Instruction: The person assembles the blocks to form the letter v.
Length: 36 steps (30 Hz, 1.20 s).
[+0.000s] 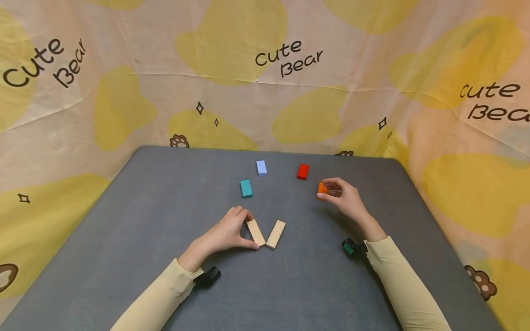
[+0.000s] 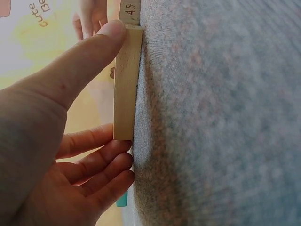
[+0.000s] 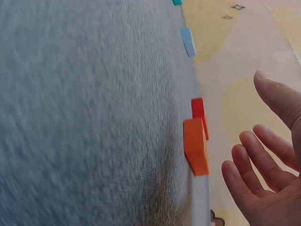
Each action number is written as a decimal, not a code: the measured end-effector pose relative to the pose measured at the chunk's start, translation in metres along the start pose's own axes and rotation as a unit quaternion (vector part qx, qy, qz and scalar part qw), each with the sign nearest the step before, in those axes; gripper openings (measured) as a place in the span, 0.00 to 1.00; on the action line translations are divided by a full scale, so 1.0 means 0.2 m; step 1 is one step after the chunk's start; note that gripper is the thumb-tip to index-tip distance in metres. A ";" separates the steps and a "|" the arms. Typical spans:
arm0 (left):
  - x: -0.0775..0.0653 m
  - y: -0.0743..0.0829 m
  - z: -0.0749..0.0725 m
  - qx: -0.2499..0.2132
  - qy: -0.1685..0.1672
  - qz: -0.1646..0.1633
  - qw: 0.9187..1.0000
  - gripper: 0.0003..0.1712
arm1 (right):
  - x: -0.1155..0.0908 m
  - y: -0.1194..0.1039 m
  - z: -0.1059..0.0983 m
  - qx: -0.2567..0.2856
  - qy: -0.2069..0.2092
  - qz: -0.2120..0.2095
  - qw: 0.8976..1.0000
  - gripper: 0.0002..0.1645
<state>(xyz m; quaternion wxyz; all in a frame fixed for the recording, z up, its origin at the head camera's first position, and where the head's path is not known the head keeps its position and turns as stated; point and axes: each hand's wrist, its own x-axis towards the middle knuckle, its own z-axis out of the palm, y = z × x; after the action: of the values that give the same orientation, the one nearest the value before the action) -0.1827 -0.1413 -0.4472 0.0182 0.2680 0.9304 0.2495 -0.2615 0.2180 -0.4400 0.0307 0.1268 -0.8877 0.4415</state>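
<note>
The left wooden block (image 1: 256,233) lies on the grey worktop (image 1: 186,184), pinched end to end in your left hand (image 1: 225,232): your thumb is at its near end and your fingers are at its far end. The right wooden block (image 1: 275,235), which shows a 45 in your left wrist view, slants away from it, so the pair makes a V; their near ends come very close, and you cannot tell whether they touch. Your right hand (image 1: 348,201) is at the orange block (image 3: 195,147), thumb and fingers spread wide, and your right wrist view shows a gap between them and it. Farther back than the wooden pair, you have the teal block (image 1: 246,189), the light blue block (image 1: 261,168) and the red block (image 1: 303,172), each apart from the others. A printed cloth (image 1: 232,41) hangs behind.
</note>
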 end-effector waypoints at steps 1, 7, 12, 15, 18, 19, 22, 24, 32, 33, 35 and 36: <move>0.00 0.00 0.00 0.000 0.000 0.000 1.000 0.38 | 0.00 0.01 -0.01 0.001 0.001 0.003 1.000 0.33; 0.00 0.00 0.00 0.001 -0.002 -0.001 1.000 0.38 | 0.03 0.05 -0.04 -0.003 0.003 0.013 1.000 0.35; 0.00 0.00 0.00 0.000 -0.003 -0.002 1.000 0.38 | 0.04 0.09 -0.06 -0.005 0.004 0.025 1.000 0.37; 0.00 -0.01 0.00 0.000 -0.002 -0.001 1.000 0.38 | 0.05 0.11 -0.08 -0.001 -0.003 0.032 0.999 0.38; 0.00 -0.01 0.01 0.000 -0.001 -0.001 1.000 0.38 | 0.06 0.13 -0.09 -0.001 -0.008 0.039 0.999 0.39; 0.00 -0.01 0.01 0.001 0.000 -0.001 1.000 0.38 | 0.06 0.13 -0.09 -0.002 -0.009 0.042 0.999 0.40; 0.00 -0.01 0.01 0.001 0.001 0.001 1.000 0.38 | 0.07 0.15 -0.10 -0.007 -0.012 0.048 0.999 0.41; 0.01 -0.01 0.01 0.001 0.003 0.004 1.000 0.38 | 0.07 0.16 -0.11 -0.008 -0.016 0.051 0.999 0.41; 0.01 -0.02 0.02 0.002 0.008 0.010 1.000 0.38 | 0.09 0.21 -0.11 -0.005 -0.033 0.061 0.998 0.43; 0.01 -0.02 0.02 0.002 0.008 0.010 1.000 0.38 | 0.09 0.21 -0.11 -0.002 -0.035 0.062 0.997 0.44; 0.01 -0.02 0.02 0.000 0.008 0.009 1.000 0.38 | 0.10 0.21 -0.11 0.006 -0.040 0.065 0.997 0.45; 0.01 -0.02 0.02 0.000 0.008 0.009 1.000 0.38 | 0.10 0.22 -0.11 0.009 -0.044 0.067 0.997 0.45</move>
<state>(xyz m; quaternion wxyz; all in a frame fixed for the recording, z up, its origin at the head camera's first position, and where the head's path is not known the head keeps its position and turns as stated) -0.1854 -0.1424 -0.4518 0.0088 0.2741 0.9282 0.2517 -0.2932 0.2569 -0.4568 -0.0393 0.0865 -0.8906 0.4448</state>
